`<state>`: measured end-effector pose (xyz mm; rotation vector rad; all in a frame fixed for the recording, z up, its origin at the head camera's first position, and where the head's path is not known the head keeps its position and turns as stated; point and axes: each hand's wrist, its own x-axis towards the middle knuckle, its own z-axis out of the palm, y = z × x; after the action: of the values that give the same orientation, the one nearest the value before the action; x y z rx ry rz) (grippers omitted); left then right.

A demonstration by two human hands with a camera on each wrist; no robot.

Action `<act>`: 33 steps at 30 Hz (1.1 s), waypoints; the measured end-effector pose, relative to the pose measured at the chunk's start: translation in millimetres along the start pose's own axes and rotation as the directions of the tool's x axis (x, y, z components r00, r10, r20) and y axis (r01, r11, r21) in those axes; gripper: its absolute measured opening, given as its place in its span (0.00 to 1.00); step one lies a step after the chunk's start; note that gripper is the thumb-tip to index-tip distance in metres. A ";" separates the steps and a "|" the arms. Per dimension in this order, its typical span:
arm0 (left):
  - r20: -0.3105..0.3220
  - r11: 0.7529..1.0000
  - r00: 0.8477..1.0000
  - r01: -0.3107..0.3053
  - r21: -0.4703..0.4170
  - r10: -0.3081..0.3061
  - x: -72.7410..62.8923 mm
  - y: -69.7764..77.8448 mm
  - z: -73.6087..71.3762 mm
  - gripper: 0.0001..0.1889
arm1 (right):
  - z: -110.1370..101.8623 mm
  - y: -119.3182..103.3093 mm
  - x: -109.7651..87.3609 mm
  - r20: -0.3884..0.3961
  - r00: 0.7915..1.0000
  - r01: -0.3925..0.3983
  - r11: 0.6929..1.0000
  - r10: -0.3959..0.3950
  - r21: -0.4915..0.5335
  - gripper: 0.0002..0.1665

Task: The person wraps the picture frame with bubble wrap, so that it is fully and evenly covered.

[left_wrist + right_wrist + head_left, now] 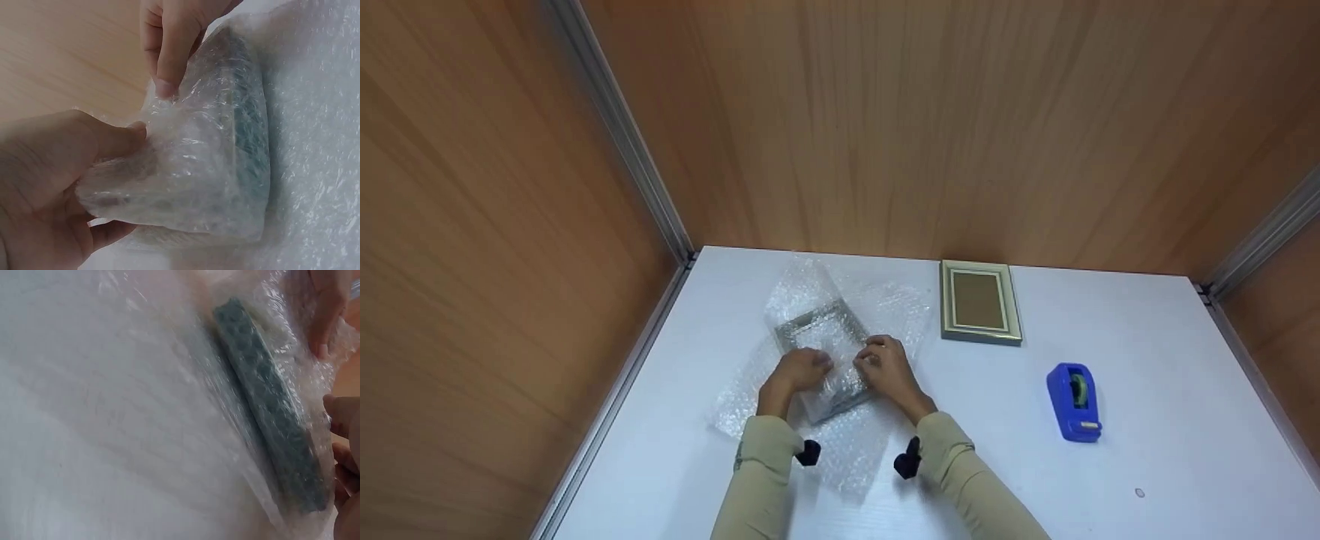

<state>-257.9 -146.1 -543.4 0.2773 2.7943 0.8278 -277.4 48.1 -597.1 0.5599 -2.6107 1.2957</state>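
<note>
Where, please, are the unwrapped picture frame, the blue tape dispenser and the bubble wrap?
unwrapped picture frame [981, 301], head view, brown centre panel.
blue tape dispenser [1073, 403], head view, top of body.
bubble wrap [896, 309], head view, bare far-right flap.

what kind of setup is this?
Likely a small packing booth: a white table walled by wood panels, with bubble wrap, a picture frame and a tape dispenser.

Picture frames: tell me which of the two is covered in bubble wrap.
The frame under both hands, left hand and right hand, is the wrapped frame, lying on the bubble wrap sheet. The other, bare frame lies uncovered near the wall, beyond the blue tape dispenser.
</note>
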 end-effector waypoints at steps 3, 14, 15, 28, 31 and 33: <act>-0.014 1.000 1.000 -0.001 0.009 0.001 0.3 0.3 0.7 0.15 | -12.2 9.7 1.1 0.021 1.000 -0.013 1.000 0.013 0.009 0.07; -0.041 0.999 0.999 -0.028 0.031 0.030 -1.3 -2.7 0.1 0.19 | -43.2 30.1 5.1 0.290 0.956 -0.061 0.995 0.035 0.082 0.10; -0.041 0.999 0.999 -0.026 0.026 0.027 -1.4 -3.0 -0.1 0.20 | -42.7 29.9 5.3 0.291 0.957 -0.045 0.995 0.018 0.087 0.09; -0.107 0.998 0.992 -0.064 -0.003 0.064 -0.7 -8.9 4.2 0.08 | -31.0 10.3 -4.3 0.196 0.981 0.011 0.998 0.003 -0.067 0.04; -0.145 0.998 0.988 -0.052 -0.022 0.049 2.1 -13.4 8.3 0.09 | -29.0 7.4 -5.3 0.172 0.985 -0.006 0.991 0.030 -0.133 0.03; -0.175 0.998 0.983 -0.050 -0.024 0.045 4.0 -17.0 11.9 0.07 | -27.1 5.5 -6.0 0.147 0.989 0.010 0.982 0.018 -0.186 0.03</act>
<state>-260.7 -153.0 -563.2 0.2808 2.9455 0.9447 -274.4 74.2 -586.6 0.6414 -2.8150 1.0311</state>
